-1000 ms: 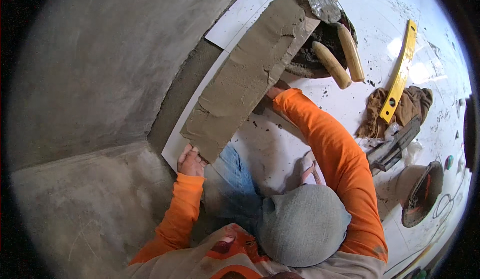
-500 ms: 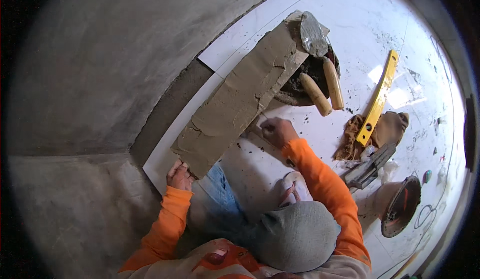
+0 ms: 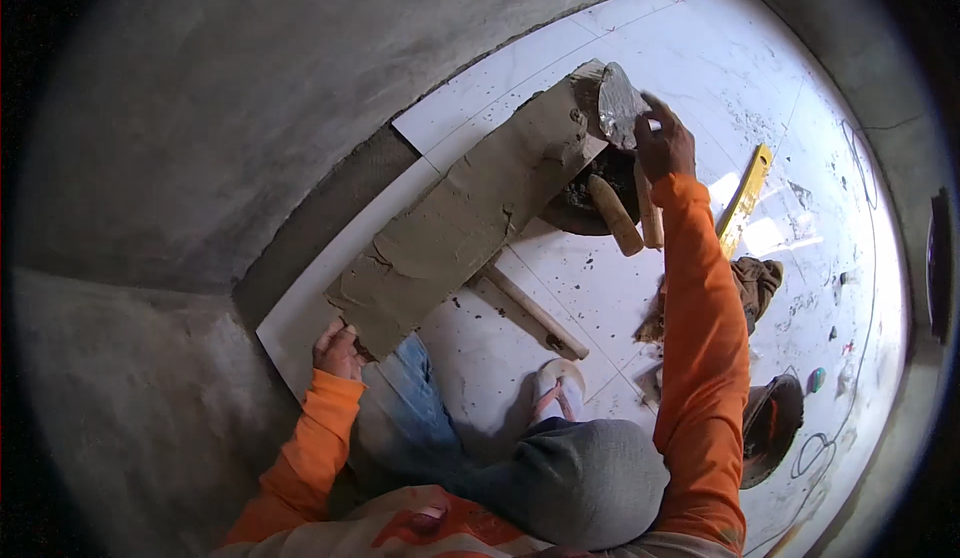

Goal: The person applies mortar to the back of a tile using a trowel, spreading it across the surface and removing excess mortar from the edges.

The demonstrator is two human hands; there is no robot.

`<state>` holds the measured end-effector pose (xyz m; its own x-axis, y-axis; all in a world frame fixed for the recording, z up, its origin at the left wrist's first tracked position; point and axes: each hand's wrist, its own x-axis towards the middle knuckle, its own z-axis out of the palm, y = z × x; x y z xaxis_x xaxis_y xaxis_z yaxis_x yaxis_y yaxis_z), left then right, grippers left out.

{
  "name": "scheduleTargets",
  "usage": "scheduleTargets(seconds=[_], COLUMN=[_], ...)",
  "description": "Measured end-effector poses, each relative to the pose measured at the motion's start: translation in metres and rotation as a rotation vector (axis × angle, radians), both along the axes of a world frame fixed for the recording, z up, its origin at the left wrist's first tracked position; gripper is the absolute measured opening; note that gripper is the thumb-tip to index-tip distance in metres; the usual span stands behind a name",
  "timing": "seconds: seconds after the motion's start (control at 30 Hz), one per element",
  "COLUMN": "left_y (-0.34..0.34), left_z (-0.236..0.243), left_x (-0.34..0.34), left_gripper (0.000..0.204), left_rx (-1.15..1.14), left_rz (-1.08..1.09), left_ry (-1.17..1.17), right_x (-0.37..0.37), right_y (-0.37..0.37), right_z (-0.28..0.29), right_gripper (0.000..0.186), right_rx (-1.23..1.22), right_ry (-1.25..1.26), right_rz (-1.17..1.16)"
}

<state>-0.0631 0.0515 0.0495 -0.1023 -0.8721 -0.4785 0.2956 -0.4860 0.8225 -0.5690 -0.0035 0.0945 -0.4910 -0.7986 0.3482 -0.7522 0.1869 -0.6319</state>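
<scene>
A long tile strip (image 3: 440,228), its upper face spread with wet grey mortar, slants across the middle. My left hand (image 3: 340,349) is closed on its near left corner. At the far end my right hand (image 3: 664,141) has its thumb and forefinger bent around the strip's far corner, beside a trowel blade (image 3: 620,108) lying on that end; part of this grip is hidden. Below the strip a wooden handle (image 3: 535,308) lies on the floor, its other end under the strip. Two wooden tool handles (image 3: 615,216) lean on a dark mortar bucket (image 3: 580,220) partly covered by the strip.
White floor tiles (image 3: 480,88) run along the bare cement wall (image 3: 230,88), with a rough unfilled gap (image 3: 330,198) at its foot. To the right are a yellow level (image 3: 745,193), a brown cloth (image 3: 757,288) and a dark-rimmed bucket (image 3: 770,433). My sandalled foot (image 3: 558,388) stands near the handle.
My right hand has left the spot by the wooden handle below the strip and reached out to the strip's far end. My left hand keeps its hold. The whole view has shifted.
</scene>
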Motion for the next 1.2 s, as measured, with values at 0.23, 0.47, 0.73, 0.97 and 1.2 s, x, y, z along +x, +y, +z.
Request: scheduleTargets(seconds=[0.23,0.47,0.73,0.97,1.2], left_y=[0.003,0.004,0.018,0.018,0.041], left_z=[0.0,0.009,0.077,0.127,0.141], left_x=[0.02,-0.004,-0.018,-0.024,-0.045], left_gripper=[0.014,0.014,0.025,0.028,0.029], left_rx=[-0.072,-0.138,-0.099,-0.097,-0.13], left_rz=[-0.049,0.127,0.127,0.077,0.108], left_ry=[0.15,-0.118,-0.173,-0.226,-0.312], right_x=[0.054,0.006,0.036,0.04,-0.029], right_y=[0.053,0.066,0.114,0.097,0.085], right_z=[0.02,-0.008,0.083,0.092,0.057], right_gripper=[0.032,0.031,0.02,0.028,0.024], right_rx=[0.546,0.524,0.286,0.367,0.456], right_ry=[0.325,0.367,0.161,0.265,0.198], right_rz=[-0.253,-0.008,0.299,0.392,0.325])
